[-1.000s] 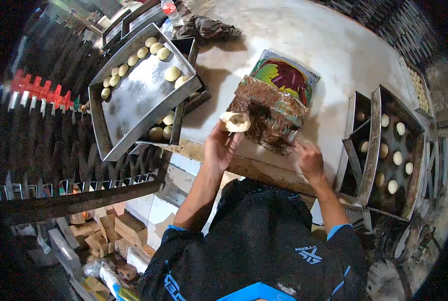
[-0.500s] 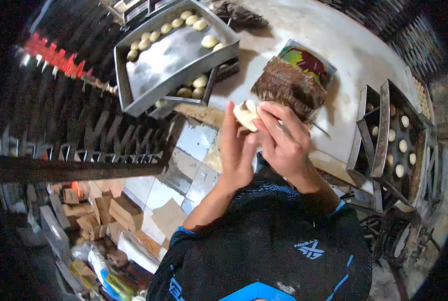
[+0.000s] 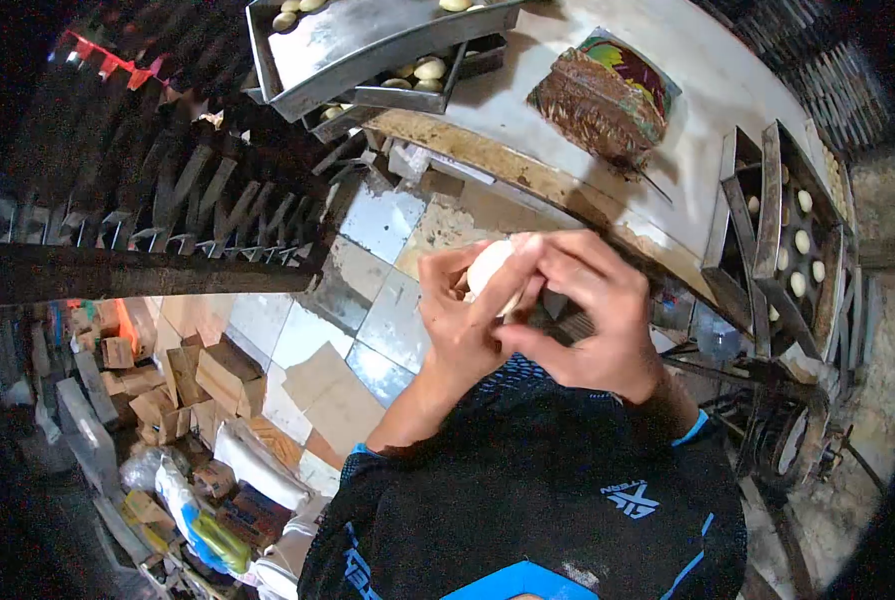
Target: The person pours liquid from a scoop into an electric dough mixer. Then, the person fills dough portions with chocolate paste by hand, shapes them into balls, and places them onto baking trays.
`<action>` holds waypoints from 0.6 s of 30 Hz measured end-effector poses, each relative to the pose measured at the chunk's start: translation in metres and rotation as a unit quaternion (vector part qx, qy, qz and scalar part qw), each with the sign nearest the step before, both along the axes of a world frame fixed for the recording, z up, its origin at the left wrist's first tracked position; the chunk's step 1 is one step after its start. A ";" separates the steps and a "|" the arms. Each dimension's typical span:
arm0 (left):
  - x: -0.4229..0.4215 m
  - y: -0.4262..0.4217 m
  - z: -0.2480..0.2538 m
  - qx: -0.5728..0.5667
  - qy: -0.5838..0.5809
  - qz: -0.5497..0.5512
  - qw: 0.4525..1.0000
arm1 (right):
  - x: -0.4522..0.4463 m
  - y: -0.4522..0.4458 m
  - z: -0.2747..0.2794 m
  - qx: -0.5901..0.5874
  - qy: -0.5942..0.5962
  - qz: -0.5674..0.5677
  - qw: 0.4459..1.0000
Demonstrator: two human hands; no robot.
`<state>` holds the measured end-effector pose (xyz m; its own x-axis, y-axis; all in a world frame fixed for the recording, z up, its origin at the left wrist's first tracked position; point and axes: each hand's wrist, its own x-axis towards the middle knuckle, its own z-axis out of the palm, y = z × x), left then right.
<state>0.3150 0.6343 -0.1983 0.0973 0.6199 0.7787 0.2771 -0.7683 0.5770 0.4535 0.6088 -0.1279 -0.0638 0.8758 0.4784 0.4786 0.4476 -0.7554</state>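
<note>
A pale dough ball [image 3: 489, 268] sits between my hands in front of my chest, its smooth, rounded side showing. My left hand [image 3: 459, 318] is wrapped around it with bent fingers. From the other side my right hand [image 3: 599, 318] curls against the dough, its fingertips at the ball and its thumb low by the left hand. The underside of the dough is hidden by my fingers. Beyond the hands, on the table [image 3: 712, 100], lies an opened plastic bag [image 3: 607, 105] smeared with brown paste, and a thin stick [image 3: 655, 186] pokes out beside it.
Metal trays [image 3: 392, 55] with dough balls are stacked at the table's left end. More trays [image 3: 767, 240] with dough balls stand on the right. A dark wooden rack [image 3: 167, 262] is at left. Cardboard boxes [image 3: 231, 376] and bags lie on the tiled floor [image 3: 377, 310] below.
The dough was spread open with dark filling showing; now it looks rounded and smooth. Both hands have come lower and nearer my body, closing around it. The view has tilted downward.
</note>
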 end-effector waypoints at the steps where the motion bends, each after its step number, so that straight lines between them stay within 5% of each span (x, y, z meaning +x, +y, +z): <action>1: 0.001 -0.005 0.009 -0.044 0.024 -0.003 0.999 | -0.002 -0.006 0.000 0.020 -0.033 -0.016 0.999; 4: 0.011 -0.008 0.013 -0.080 0.071 -0.052 0.993 | 0.016 -0.015 -0.004 0.087 -0.065 -0.039 0.993; 6: 0.032 -0.012 0.013 -0.230 -0.202 -0.239 0.921 | 0.039 -0.021 -0.002 0.128 -0.062 -0.047 0.989; 7: 0.037 -0.009 -0.003 -0.277 -0.236 -0.353 0.862 | 0.053 -0.025 0.006 0.115 -0.048 -0.047 0.991; 10: 0.079 -0.018 0.008 -0.283 -0.294 -0.440 0.800 | 0.087 -0.046 0.020 0.063 0.023 -0.092 0.993; 12: 0.111 -0.013 0.012 -0.257 -0.234 -0.432 0.832 | 0.113 -0.066 0.020 -0.149 0.236 -0.077 0.957; 14: 0.154 -0.012 0.018 -0.160 -0.159 -0.445 0.867 | 0.149 -0.075 -0.003 0.057 0.148 -0.083 0.984; 18: 0.255 -0.028 0.026 -0.081 -0.176 -0.314 0.929 | 0.210 -0.110 0.017 0.101 -0.053 -0.211 0.971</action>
<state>0.5704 0.6067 -0.1719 0.2357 0.6394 0.7319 -0.4248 -0.6096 0.6693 0.6637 0.4991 -0.1106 0.2218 0.7237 0.6535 0.7213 0.3292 -0.6094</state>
